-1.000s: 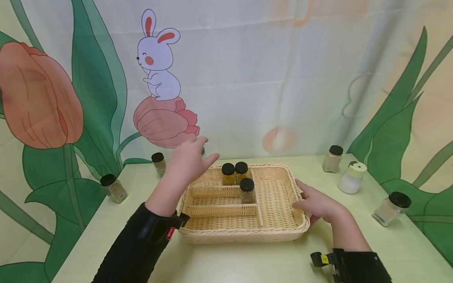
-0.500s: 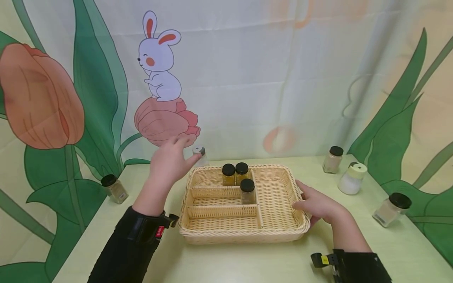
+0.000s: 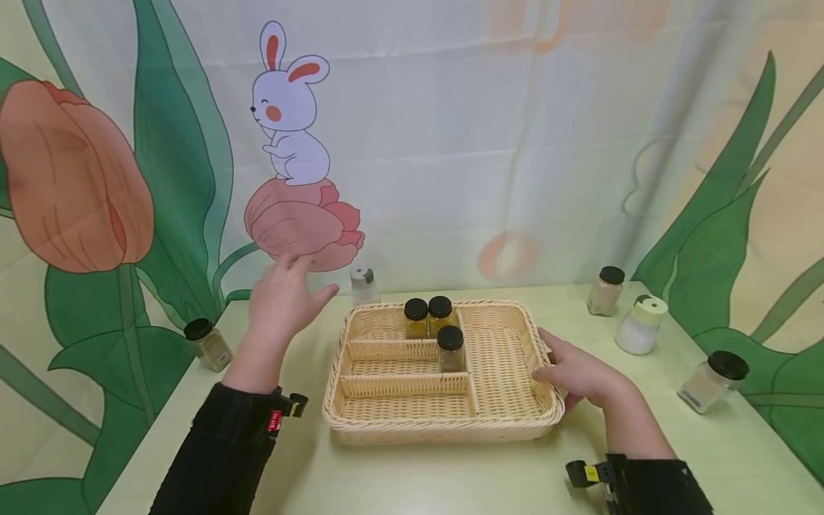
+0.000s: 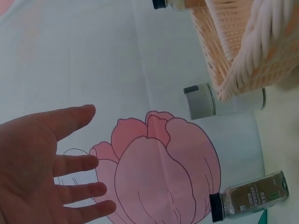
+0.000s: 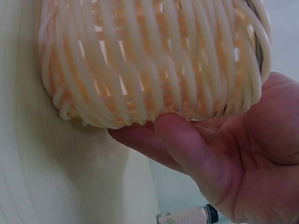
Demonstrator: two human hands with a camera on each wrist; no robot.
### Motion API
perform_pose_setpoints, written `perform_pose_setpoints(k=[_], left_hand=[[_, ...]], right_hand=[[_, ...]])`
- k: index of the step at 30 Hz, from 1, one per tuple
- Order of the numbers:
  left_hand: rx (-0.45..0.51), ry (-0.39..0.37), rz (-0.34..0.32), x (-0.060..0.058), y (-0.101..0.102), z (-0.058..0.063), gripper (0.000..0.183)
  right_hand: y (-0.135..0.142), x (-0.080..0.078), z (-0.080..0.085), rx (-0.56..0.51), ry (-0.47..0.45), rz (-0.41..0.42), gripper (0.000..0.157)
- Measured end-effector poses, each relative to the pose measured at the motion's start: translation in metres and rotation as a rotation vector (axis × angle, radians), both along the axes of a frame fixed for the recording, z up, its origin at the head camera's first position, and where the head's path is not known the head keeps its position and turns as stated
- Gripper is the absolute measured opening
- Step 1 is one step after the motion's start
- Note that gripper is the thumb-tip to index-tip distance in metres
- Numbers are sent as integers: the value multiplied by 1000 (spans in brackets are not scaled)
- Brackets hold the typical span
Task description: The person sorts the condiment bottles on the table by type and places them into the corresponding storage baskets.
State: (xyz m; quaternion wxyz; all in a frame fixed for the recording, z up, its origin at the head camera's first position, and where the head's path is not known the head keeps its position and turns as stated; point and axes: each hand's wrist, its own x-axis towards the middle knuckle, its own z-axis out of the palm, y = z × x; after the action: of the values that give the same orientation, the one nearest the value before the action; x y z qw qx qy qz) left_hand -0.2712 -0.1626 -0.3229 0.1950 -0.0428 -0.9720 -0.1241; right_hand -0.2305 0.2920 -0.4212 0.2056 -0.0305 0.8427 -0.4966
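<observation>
The 2 sleeves (image 3: 206, 468) were black; a red tag (image 3: 275, 420) marked the left wrist strap (image 3: 254, 423), a yellow patch (image 3: 591, 473) the right wrist's small black device (image 3: 576, 473).

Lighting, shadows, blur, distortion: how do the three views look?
Head: bright, even, far-right jar leaning outward, perhaps lens distortion; left wrist: dimmer, label on cumin powder jar legible; right wrist: basket shading table, label on bottom jar hard to read.
</observation>
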Motion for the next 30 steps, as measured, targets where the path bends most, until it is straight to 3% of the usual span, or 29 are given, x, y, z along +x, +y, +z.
perform_pose_setpoints(k=[30], left_hand=[[12,-158,178,-16,-65,-39,84]], right_hand=[[0,0,0,0,1,-2,91]])
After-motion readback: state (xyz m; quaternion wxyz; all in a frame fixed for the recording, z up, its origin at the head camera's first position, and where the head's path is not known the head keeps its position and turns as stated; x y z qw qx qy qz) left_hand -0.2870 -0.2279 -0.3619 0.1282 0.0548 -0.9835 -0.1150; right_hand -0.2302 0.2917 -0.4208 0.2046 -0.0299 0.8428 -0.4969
